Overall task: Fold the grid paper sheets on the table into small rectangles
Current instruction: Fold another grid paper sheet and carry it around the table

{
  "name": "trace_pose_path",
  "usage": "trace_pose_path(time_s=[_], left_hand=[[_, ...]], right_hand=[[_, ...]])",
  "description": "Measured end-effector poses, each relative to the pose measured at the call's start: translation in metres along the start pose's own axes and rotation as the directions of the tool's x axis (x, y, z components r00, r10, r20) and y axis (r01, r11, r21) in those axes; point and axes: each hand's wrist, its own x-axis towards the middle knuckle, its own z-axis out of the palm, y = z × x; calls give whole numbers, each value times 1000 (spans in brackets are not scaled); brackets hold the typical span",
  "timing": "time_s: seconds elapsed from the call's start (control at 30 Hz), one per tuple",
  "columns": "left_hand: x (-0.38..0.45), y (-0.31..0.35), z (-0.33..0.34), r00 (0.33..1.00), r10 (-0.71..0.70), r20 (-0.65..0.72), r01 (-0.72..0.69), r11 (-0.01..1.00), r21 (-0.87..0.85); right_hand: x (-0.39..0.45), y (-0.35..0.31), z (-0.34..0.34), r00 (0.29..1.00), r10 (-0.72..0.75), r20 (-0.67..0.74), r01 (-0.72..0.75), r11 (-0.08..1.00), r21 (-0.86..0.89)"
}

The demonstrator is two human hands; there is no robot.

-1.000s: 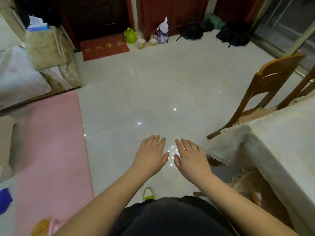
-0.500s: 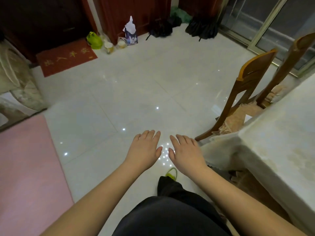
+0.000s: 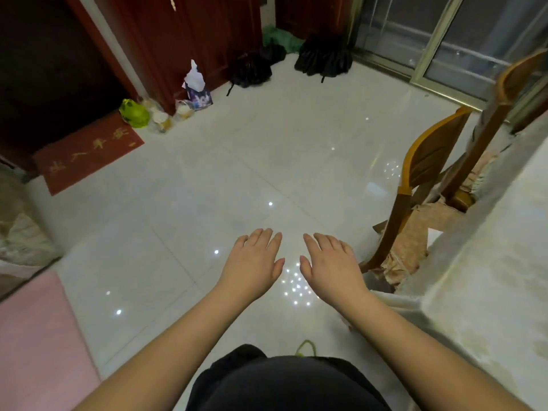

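Note:
My left hand [image 3: 253, 262] and my right hand [image 3: 329, 265] are stretched out side by side over the glossy tiled floor, palms down, fingers straight, holding nothing. A table [image 3: 486, 292] under a pale lace-edged cloth fills the right side; only its near corner shows. No grid paper is in sight on the part of the table that I see.
Two wooden chairs [image 3: 427, 185] stand beside the table on the right. A pink mat [image 3: 32, 345] lies at the lower left, a red doormat [image 3: 86, 155] by the dark door. Bags and a tissue pack [image 3: 197, 87] sit along the far wall, near glass sliding doors.
The view has swung to the right, bringing more of the table and chairs into sight. Both hands stay outstretched and flat, slightly further apart than before.

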Motion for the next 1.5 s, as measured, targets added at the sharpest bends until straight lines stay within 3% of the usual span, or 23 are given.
trace_pose_path(time_s=[0.5, 0.77, 1.5], left_hand=[[188, -115, 3, 990, 132, -58, -135, 989, -54], [287, -159, -26, 971, 238, -27, -240, 967, -82], [601, -41, -67, 868, 494, 51, -493, 870, -29]], right_hand=[[191, -11, -33, 993, 117, -14, -118, 991, -64], [267, -13, -62, 965, 255, -67, -258, 965, -52], [437, 205, -120, 823, 559, -99, -546, 828, 126]])
